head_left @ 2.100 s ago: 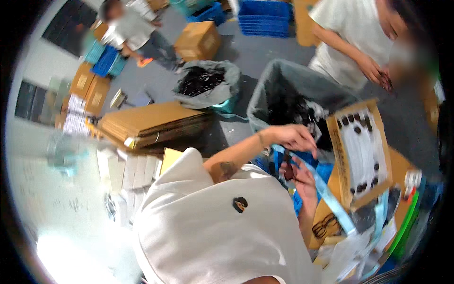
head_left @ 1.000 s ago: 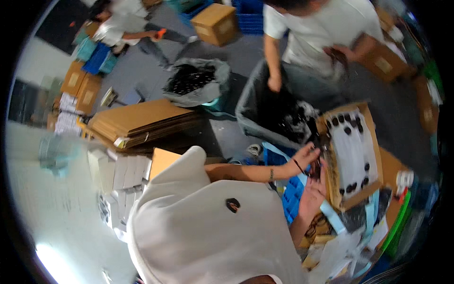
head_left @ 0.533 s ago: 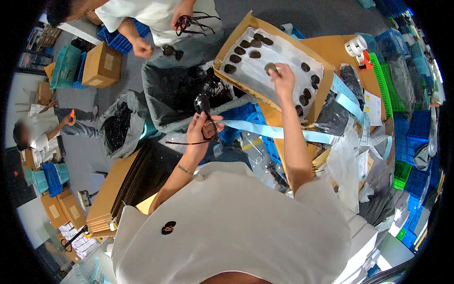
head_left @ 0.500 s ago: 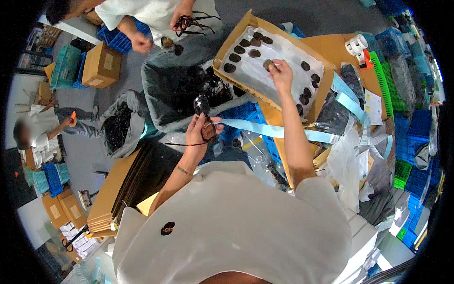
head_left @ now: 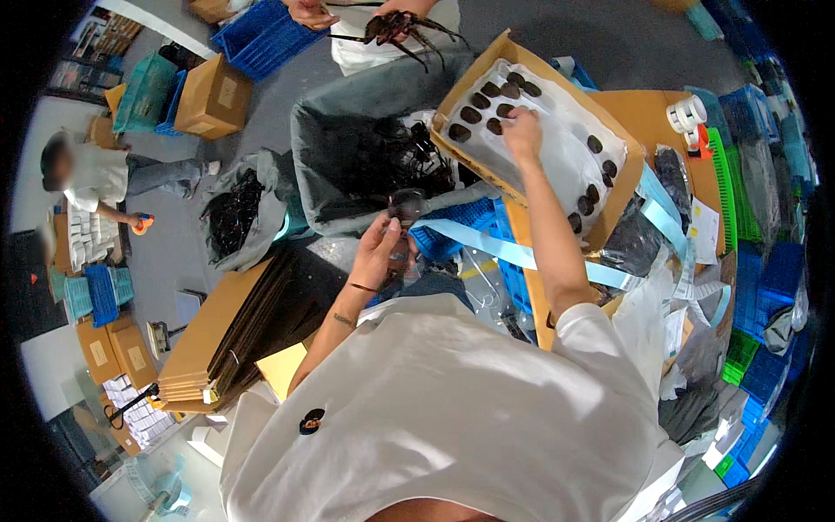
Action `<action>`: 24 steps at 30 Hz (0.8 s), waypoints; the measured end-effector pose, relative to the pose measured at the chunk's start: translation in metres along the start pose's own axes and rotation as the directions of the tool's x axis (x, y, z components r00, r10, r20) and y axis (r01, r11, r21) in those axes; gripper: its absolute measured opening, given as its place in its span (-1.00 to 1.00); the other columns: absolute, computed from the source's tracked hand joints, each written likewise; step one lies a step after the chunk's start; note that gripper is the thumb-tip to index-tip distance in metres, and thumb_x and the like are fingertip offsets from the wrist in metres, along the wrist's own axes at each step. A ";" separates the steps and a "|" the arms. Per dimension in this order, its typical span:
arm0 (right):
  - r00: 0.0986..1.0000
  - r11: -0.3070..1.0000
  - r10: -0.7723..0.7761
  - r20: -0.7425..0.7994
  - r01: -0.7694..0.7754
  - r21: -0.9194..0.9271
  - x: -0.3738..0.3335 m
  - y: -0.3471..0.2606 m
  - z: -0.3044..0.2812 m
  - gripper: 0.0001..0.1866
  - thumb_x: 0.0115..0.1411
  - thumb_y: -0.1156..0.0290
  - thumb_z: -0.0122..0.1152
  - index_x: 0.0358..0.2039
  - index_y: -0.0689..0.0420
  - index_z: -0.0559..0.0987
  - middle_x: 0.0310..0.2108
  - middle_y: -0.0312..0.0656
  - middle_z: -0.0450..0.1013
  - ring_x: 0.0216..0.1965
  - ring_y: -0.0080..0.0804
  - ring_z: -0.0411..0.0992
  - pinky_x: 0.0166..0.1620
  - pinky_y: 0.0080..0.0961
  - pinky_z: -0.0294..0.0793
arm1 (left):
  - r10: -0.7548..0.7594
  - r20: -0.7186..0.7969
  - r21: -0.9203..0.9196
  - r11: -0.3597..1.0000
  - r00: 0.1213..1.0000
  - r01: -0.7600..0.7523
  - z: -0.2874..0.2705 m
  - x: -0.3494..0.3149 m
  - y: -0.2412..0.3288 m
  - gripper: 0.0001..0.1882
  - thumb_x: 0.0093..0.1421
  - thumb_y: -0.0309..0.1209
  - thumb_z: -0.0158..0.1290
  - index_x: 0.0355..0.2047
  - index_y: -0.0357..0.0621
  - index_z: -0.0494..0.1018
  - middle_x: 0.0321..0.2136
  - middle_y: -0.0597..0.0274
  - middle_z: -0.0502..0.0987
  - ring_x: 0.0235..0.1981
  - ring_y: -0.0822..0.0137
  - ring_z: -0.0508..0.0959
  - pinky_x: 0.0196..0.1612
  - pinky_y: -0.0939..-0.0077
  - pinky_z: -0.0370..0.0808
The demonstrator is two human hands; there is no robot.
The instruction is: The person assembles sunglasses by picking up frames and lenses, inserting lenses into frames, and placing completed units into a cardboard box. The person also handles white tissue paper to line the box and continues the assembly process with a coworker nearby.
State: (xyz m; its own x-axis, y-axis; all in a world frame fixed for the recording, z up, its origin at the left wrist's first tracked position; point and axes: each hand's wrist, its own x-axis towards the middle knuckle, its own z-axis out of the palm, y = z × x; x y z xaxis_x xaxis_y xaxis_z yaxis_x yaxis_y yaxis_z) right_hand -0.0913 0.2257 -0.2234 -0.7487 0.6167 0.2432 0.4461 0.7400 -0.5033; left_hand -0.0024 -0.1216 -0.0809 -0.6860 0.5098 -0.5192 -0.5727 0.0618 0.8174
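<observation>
The person's left hand grips dark sunglasses near the grey-lined bin, while the right hand is among dark lenses in the cardboard tray, its grasp unclear.

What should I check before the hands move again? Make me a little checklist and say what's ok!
1. Left hand has the dark glasses: ok, held by the fingers.
2. Right hand is at the cardboard tray: ok, it reaches over it.
3. Right fingers grip a lens: cannot tell; one dark lens is right by the fingertips.
4. Lenses spread evenly: not ok, they sit in two groups with a gap between.
5. Light-blue strip is off the left hand: cannot tell, its end is too close.
6. Other person's hands are apart from yours: ok.
</observation>
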 end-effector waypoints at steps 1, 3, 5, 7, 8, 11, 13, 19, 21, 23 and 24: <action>0.992 0.963 0.073 0.102 -0.097 0.252 0.001 -0.007 -0.017 -0.75 0.04 0.39 0.32 -0.25 0.15 0.56 -0.26 -0.12 0.50 -0.24 -0.31 0.52 -0.17 -0.43 0.49 | -0.013 0.021 0.110 0.994 1.000 0.011 -0.007 -0.001 0.009 -0.73 0.39 -0.15 -0.16 -0.16 -0.08 0.31 -0.42 0.26 0.47 -0.47 0.43 0.51 -0.51 0.52 0.53; 0.951 0.724 -0.036 0.306 -0.186 0.664 -0.012 -0.050 -0.068 -0.70 0.08 0.40 0.30 -0.16 0.17 0.54 -0.13 -0.08 0.48 -0.13 -0.31 0.49 -0.09 -0.39 0.47 | 0.067 0.082 0.596 0.796 0.994 -0.102 -0.033 0.008 0.011 -0.71 0.39 -0.26 -0.16 -0.12 -0.22 0.40 -0.43 0.24 0.47 -0.51 0.36 0.50 -0.52 0.51 0.45; 0.822 0.607 -0.458 0.337 0.012 0.795 -0.059 -0.109 -0.129 -0.66 0.12 0.37 0.27 -0.10 0.21 0.51 -0.09 -0.03 0.49 -0.08 -0.23 0.49 -0.03 -0.33 0.45 | 0.317 0.282 0.866 0.323 0.906 -0.382 -0.024 0.004 0.049 -0.74 0.31 -0.33 -0.04 -0.20 -0.32 0.47 -0.45 0.07 0.50 -0.51 0.21 0.50 -0.48 0.38 0.42; 0.456 0.511 -0.841 0.290 0.496 0.703 -0.096 -0.134 -0.152 -0.67 0.17 0.37 0.20 -0.08 0.24 0.48 -0.14 0.01 0.50 -0.10 0.00 0.47 -0.05 -0.22 0.45 | 0.337 0.350 0.825 0.331 0.874 -0.458 -0.009 0.007 0.075 -0.75 0.25 -0.35 0.02 -0.28 -0.35 0.50 -0.44 -0.02 0.50 -0.49 0.12 0.51 -0.45 0.33 0.41; 0.381 0.743 -0.668 0.639 0.388 0.545 -0.112 -0.146 -0.167 -0.68 0.19 0.38 0.16 -0.08 0.25 0.45 -0.18 0.10 0.48 -0.13 0.11 0.45 -0.11 -0.12 0.44 | 0.337 0.401 0.794 0.337 0.852 -0.507 0.000 0.011 0.090 -0.75 0.22 -0.36 0.05 -0.31 -0.37 0.52 -0.44 -0.06 0.50 -0.49 0.08 0.51 -0.43 0.31 0.41; 0.627 0.802 -0.554 0.548 0.222 0.555 -0.130 -0.143 -0.172 -0.73 0.21 0.49 0.07 -0.08 0.28 0.42 -0.28 0.12 0.49 -0.25 0.12 0.48 -0.19 -0.15 0.46 | 0.251 0.416 0.660 0.578 0.874 -0.480 0.004 0.024 0.106 -0.69 0.28 -0.25 0.02 -0.26 -0.31 0.54 -0.49 0.09 0.57 -0.48 0.27 0.56 -0.41 0.37 0.44; 0.717 0.558 -0.437 0.543 -0.257 0.789 -0.139 -0.133 -0.173 -0.74 0.19 0.55 0.05 -0.09 0.30 0.43 -0.29 0.07 0.51 -0.25 0.08 0.49 -0.17 -0.23 0.47 | 0.270 0.402 0.142 0.925 0.875 -0.351 -0.004 0.032 0.099 -0.47 0.39 -0.04 -0.20 0.09 -0.24 0.35 -0.12 0.25 0.51 -0.15 0.43 0.48 -0.17 0.51 0.45; 0.963 0.590 -0.210 0.168 -0.012 0.808 -0.177 -0.126 -0.153 -0.77 0.13 0.70 0.00 -0.18 0.31 0.49 -0.19 -0.04 0.53 -0.20 0.01 0.51 -0.12 -0.39 0.48 | 0.430 0.308 0.150 0.859 0.849 -0.489 0.059 0.037 0.009 -0.56 0.35 -0.20 -0.06 0.10 -0.25 0.30 -0.01 0.18 0.46 -0.03 0.37 0.45 0.04 0.47 0.38; 0.978 0.588 -0.054 0.200 -0.130 0.798 -0.183 -0.124 -0.149 -0.72 0.09 0.74 -0.05 -0.19 0.27 0.52 -0.20 -0.02 0.54 -0.20 0.05 0.50 -0.12 -0.43 0.48 | 0.533 0.316 0.154 0.787 0.785 -0.597 0.065 0.054 -0.011 -0.67 0.33 -0.42 -0.07 0.06 -0.27 0.32 -0.05 0.15 0.49 -0.05 0.34 0.48 0.05 0.47 0.38; 0.981 0.652 0.067 0.180 -0.180 0.736 -0.186 -0.126 -0.146 -0.69 0.08 0.75 -0.08 -0.20 0.25 0.53 -0.24 -0.02 0.54 -0.22 0.08 0.50 -0.13 -0.44 0.48 | 0.569 0.190 0.218 0.770 0.800 -0.599 0.079 0.056 -0.023 -0.69 0.31 -0.53 -0.08 0.05 -0.28 0.32 -0.05 0.15 0.49 -0.06 0.33 0.48 0.04 0.49 0.37; 0.996 0.605 0.046 0.073 -0.086 0.791 -0.181 -0.121 -0.134 -0.70 0.10 0.73 -0.11 -0.24 0.23 0.55 -0.30 -0.08 0.57 -0.29 -0.06 0.54 -0.17 -0.46 0.49 | 0.647 0.170 0.163 0.725 0.743 -0.669 0.086 0.059 -0.026 -0.68 0.28 -0.62 -0.12 0.05 -0.28 0.33 -0.05 0.15 0.47 -0.06 0.34 0.47 0.03 0.53 0.37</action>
State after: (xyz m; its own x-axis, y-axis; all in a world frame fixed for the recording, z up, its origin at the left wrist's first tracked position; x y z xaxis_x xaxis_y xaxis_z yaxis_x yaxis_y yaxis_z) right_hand 0.0558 0.0606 -0.0952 -0.7615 0.6285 0.1583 -0.0535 0.1824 -0.9818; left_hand 0.0107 -0.0188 -0.1112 -0.8040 0.5651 0.1852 0.1165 -0.1557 0.9809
